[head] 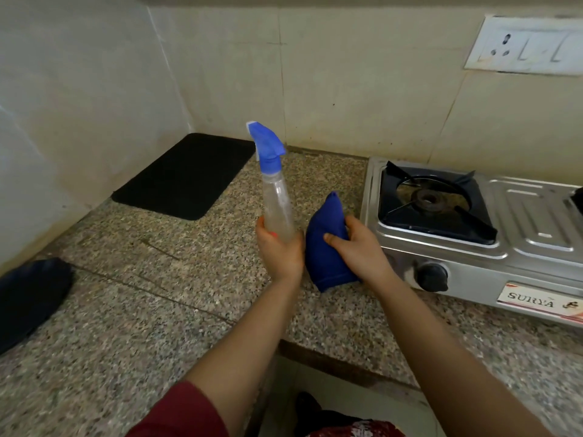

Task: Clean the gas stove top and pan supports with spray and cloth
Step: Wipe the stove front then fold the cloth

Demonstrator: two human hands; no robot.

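Blue shows in both hands. Our left hand (279,250) curls round the lower body of the clear spray bottle (277,200), holding it upright, with its blue trigger head at twelve o'clock. Our right hand (356,244), just beside it, grips the bunched blue cloth (321,244), thumb pressed into the front and fingers wrapped behind. Both hang above the speckled stone tabletop (157,279).

The bottle looks like thin, light plastic that would give under a hard squeeze. We judge the low grip leaves the trigger out of reach, so the hand belongs up at the neck, with a forefinger on the trigger. The cloth is soft and limp, best wadded in the palm with one flat face free for wiping.

At three o'clock of the hands sits the steel gas stove (536,216), its dark pan support (435,203) over the burner. The support looks stiff and is probably loose enough to lift by one bar. A black knob (432,276) is on the stove's front. A black mat (186,176) lies at eleven o'clock, and a switch plate (523,45) is on the wall at one o'clock.
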